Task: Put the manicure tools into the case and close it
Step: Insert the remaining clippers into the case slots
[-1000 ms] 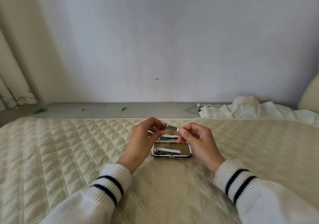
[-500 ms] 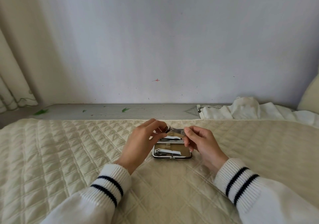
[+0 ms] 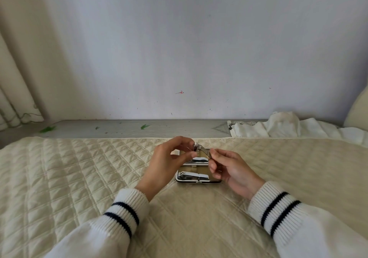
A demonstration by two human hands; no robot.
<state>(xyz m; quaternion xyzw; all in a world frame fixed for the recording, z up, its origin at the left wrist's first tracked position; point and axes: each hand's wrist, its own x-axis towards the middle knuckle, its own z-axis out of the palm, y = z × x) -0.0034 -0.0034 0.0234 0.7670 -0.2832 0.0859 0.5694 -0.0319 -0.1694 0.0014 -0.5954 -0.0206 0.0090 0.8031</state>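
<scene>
A small manicure case [image 3: 199,181] lies open on the quilted bed cover, with a tan lining and a dark metal-edged rim. A silver nail clipper [image 3: 192,175] sits in its near half, and another shiny tool [image 3: 199,159] lies in the far half. Above the case I hold a small metal clipper [image 3: 202,150] between both hands. My left hand [image 3: 166,165] pinches its left end with thumb and fingers. My right hand [image 3: 229,168] grips its right end and hides the case's right side.
The cream quilted cover [image 3: 79,178] spreads wide on all sides. Beyond it runs a grey ledge [image 3: 129,129] under the wall. White crumpled cloth [image 3: 288,128] lies at the back right, and a curtain [image 3: 16,90] hangs at the left.
Both hands have turned the small clipper a little above the case; my left fingers have shifted on its left end and my right hand has dropped slightly. The case has not moved.
</scene>
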